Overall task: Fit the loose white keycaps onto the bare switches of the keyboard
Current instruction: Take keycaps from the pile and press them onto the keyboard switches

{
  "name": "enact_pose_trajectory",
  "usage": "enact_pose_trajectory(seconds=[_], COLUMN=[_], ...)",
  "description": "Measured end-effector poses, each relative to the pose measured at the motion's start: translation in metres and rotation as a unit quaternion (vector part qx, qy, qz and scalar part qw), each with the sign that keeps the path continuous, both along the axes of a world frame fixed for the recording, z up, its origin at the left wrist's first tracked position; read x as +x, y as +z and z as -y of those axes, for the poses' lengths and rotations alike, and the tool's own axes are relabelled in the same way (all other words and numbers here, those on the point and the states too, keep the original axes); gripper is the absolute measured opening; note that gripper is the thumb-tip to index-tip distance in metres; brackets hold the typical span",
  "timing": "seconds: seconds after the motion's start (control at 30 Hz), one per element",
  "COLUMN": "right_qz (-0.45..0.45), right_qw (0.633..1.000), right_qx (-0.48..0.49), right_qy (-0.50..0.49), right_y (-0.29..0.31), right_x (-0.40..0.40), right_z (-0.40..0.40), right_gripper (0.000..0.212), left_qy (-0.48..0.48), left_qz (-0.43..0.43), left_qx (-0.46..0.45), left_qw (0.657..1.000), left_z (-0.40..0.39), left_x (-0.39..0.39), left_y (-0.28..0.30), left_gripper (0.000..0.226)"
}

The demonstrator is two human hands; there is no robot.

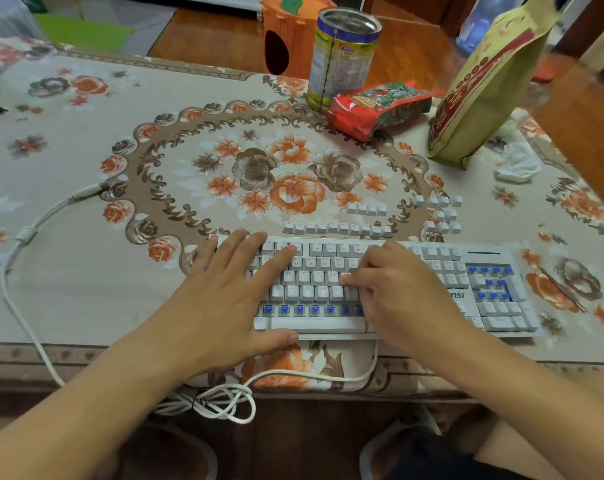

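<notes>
Head view: two hands, left (224,299) flat, right (394,289) fingertips pressing one keyboard (494,306).

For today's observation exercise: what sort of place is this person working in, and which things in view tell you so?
Probably a home, at a dining or living-room table. The floral tablecloth, the snack packet beside a tin can, and wooden flooring beyond suggest a household, not a workshop.

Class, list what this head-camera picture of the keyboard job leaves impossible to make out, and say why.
- Keys and switches under the right hand: hidden by it.
- Keyboard left end: covered by the left hand.
- Legends on the loose keycaps: too small, blurred.
- Yellow bag top: cut off by the frame's upper edge.
</notes>
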State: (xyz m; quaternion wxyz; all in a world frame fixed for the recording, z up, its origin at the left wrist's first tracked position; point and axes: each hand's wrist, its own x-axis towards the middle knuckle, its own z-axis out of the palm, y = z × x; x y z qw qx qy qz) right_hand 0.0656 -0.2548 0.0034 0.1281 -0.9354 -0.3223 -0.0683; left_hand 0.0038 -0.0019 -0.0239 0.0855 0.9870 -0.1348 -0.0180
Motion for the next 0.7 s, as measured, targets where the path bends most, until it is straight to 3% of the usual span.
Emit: enact_pose_trajectory(seconds=[0.17, 0.3, 0.43, 0.7], right_qz=[-0.062, -0.085, -0.105, -0.018], right_qw=[0.995, 0.991, 0.988, 0.985], right_qx=[0.049, -0.031, -0.090, -0.171], right_qy=[-0.057, -0.096, -0.071, 0.011], right_y=[0.037, 0.031, 0.011, -0.001], right_x=[0.048, 0.114, 0.147, 0.155], right_z=[0.001, -0.004, -0.017, -0.033], right_gripper=[0.029, 0.021, 0.021, 0.014], left_qy=[-0.001, -0.005, -0.005, -0.008], left_qz=[-0.013, -0.022, -0.018, -0.011], left_qx=[0.001, 0.026, 0.022, 0.012], left_qw=[1.000, 0.999, 1.000, 1.000], left_z=[0.001, 0.002, 0.002, -0.001], left_x=[0.001, 0.002, 0.001, 0.001], left_y=[0.003, 0.005, 0.005, 0.002], left_gripper=[0.104, 0.104, 0.104, 0.104])
